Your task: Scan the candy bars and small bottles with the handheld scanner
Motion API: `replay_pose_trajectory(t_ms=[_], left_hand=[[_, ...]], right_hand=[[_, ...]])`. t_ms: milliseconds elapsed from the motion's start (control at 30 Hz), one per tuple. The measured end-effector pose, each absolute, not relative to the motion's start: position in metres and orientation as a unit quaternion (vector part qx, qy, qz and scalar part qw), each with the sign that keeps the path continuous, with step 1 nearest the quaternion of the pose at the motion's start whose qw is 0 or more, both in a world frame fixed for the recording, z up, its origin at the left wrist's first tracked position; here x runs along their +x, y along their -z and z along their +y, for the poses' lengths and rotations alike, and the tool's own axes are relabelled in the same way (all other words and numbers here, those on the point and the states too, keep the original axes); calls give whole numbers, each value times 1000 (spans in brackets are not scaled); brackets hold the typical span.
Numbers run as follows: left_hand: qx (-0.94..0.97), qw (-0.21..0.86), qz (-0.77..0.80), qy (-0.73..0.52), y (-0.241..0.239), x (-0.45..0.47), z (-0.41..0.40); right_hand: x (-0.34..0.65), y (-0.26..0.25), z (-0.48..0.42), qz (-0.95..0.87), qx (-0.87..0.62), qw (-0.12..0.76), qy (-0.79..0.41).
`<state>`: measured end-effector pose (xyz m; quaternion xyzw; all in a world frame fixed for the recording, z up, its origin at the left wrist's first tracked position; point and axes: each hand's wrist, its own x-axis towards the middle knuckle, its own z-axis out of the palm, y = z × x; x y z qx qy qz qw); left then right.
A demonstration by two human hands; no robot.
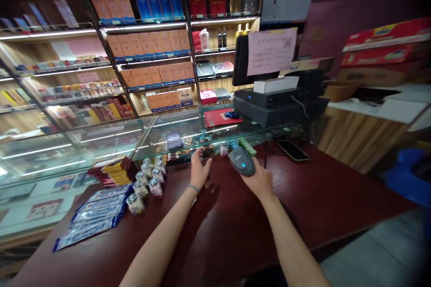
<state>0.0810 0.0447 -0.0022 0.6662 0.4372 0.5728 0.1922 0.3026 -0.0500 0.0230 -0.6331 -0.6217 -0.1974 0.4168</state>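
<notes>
My right hand (261, 181) is wrapped round a dark grey barcode scanner (243, 161) with a lit blue light, held above the dark red counter. My left hand (201, 168) hovers to its left with fingers apart and nothing in them. Just beyond the hands, a small jar (224, 149) and some green rolls (247, 147) stand along the glass edge. Left of my left hand, several little lidded jars (156, 187) stand in rows. Beside these lie blue-and-silver packets (97, 213) in a fanned row and a stack of red and yellow packets (117, 171).
A phone (292, 150) lies on the counter (235, 237) at the right. Behind the glass display case (178, 121) stand a monitor (241, 60), a black cash drawer (266, 110) and a mouse (231, 115) on a red mat. Boxed goods fill the back shelves (148, 65).
</notes>
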Motion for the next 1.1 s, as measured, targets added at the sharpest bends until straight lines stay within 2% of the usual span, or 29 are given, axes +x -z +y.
replay_pose_trajectory(t_ms=[267, 600, 900, 1100], left_hand=[[682, 210, 433, -551, 34, 163, 97], [697, 208, 443, -524, 41, 178, 114], [684, 200, 415, -565, 23, 122, 63], [637, 330, 383, -582, 1, 48, 3]], right_hand=[[314, -21, -45, -577, -675, 427, 171], [316, -21, -43, -569, -676, 438, 167], [306, -22, -49, -594, -657, 430, 176], [288, -22, -56, -631, -621, 434, 170]])
